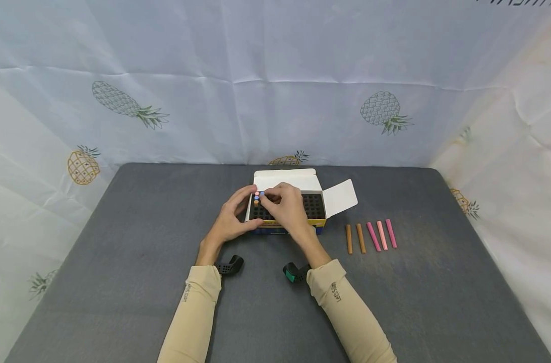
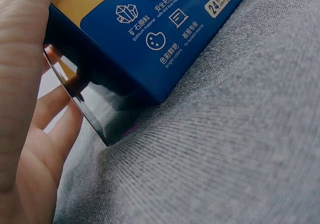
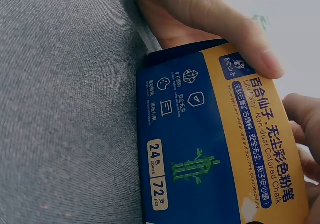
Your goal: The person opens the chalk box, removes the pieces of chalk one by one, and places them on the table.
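Note:
An open box of colored chalk (image 1: 319, 223), blue and yellow on the front, stands on the table with a black holed insert inside. Gripping its left end is my left hand (image 1: 230, 220), with the thumb on the front side, as the right wrist view also shows. My right hand (image 1: 288, 207) is over the insert and pinches a blue chalk stick (image 1: 262, 193) at the left back holes. Beside it, a few chalk ends, including an orange one (image 1: 256, 202), stick up in the leftmost column. The right palm hides part of the insert.
Right of the box, two brown-orange chalk sticks (image 1: 349, 239) and three pink ones (image 1: 381, 235) lie in a row on the grey table (image 1: 121, 282). The box's white lid (image 1: 286, 179) and side flap (image 1: 340, 198) are folded out. A pineapple-print cloth (image 1: 257, 121) hangs behind.

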The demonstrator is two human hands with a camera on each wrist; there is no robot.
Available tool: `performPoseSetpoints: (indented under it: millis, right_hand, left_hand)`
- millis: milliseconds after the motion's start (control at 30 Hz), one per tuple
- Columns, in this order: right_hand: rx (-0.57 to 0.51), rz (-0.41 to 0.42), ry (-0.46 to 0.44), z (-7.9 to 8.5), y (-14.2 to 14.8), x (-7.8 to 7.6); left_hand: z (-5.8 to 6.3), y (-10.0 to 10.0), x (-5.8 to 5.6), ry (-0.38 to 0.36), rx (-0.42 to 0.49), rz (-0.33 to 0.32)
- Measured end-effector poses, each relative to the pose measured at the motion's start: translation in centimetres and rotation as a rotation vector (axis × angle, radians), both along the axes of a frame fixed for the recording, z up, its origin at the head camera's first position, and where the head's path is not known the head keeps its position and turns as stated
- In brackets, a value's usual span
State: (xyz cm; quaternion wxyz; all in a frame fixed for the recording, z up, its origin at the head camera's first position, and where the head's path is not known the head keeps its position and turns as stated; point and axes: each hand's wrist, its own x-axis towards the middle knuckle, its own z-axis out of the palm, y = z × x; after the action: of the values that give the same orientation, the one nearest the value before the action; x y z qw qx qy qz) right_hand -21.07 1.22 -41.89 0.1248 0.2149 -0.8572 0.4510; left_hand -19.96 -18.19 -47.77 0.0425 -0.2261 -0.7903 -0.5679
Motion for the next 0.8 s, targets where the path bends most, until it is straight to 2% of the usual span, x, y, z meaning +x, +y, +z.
performPoseSetpoints:
  millis: [167, 400, 800]
  right_hand:
    - [-0.038, 0.010, -0.018, 0.1, -0.2, -0.1]
    - [-0.013, 0.010, -0.054, 0.3, -0.3, 0.0]
    - [-0.131, -0.015, -0.005, 1.4, 0.7, 0.3]
  left_hand:
    - [0.0, 0.0, 0.0, 0.010, 0.001, 0.000]
    - [-0.1, 0.0, 0.0, 0.000, 0.000, -0.001]
    - [0.1, 0.1, 0.0, -0.043, -0.037, 0.029]
